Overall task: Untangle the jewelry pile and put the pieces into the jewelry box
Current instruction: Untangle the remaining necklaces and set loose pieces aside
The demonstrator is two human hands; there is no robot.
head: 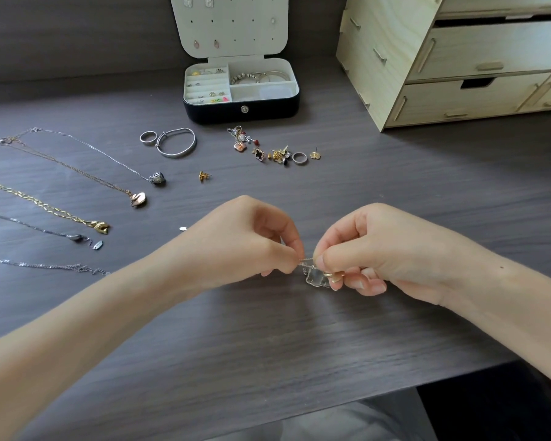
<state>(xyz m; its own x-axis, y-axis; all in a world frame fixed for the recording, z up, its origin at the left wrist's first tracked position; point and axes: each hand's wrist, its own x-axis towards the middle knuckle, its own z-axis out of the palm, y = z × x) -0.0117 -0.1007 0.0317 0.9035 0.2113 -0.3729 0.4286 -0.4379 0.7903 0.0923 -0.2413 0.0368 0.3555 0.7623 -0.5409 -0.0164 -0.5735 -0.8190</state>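
Observation:
My left hand point(248, 243) and my right hand point(372, 246) meet above the middle of the dark table, and both pinch a small clear pendant piece point(314, 275) with a thin metal pin. A gold ring-like part point(333, 275) shows under my right fingers. The open jewelry box point(240, 113) stands at the back, its compartments holding rings, earrings and bangles. A small pile of earrings and charms point(268, 149) lies in front of the box. Several necklaces point(77, 157) lie stretched out at the left.
A silver bangle point(177, 143) and a ring point(148, 137) lie left of the pile. One gold earring point(204, 176) sits alone. A wooden drawer organizer point(458, 58) fills the back right. The table's front edge point(395, 393) runs below my arms.

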